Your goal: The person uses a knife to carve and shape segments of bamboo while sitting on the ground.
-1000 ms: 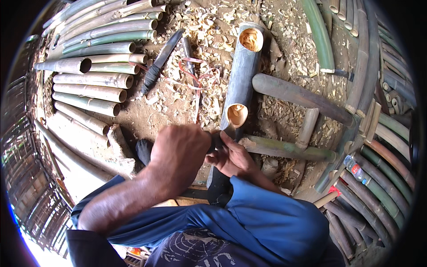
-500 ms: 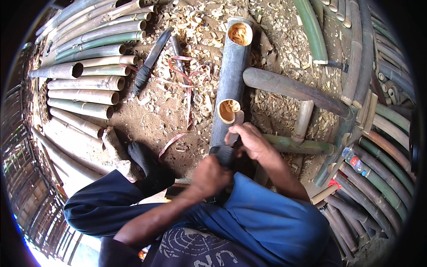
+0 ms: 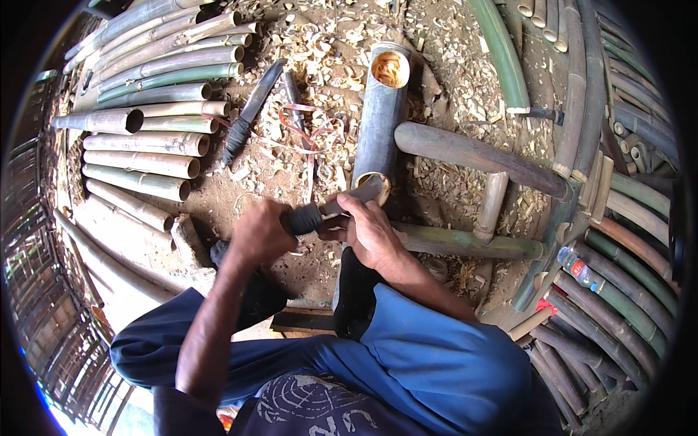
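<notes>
A knife with a dark wrapped handle [image 3: 305, 218] lies across the near hole of an upright-lying dark bamboo pole [image 3: 379, 123]. My left hand [image 3: 260, 231] is closed round the end of that handle. On the blade, my right hand [image 3: 369, 234] grips with the thumb on top, close to the pole. The blade's tip reaches into the near hole, whose pale rim is partly hidden by the blade. Curled shavings fill the far hole [image 3: 390, 70]. My foot in a black sock rests beside the pole's near end.
A second knife [image 3: 251, 109], a dark slim tool [image 3: 292, 98] and pink ribbon [image 3: 309, 142] lie on shavings to the left. Cut bamboo lengths [image 3: 138, 142] are stacked farther left. A bamboo frame piece [image 3: 483, 156] meets the pole on the right, with a plastic bottle [image 3: 579, 269] beyond.
My left hand has swung left and upward with the knife handle, so the knife now lies more sideways. My right hand has shifted left along with the blade.
</notes>
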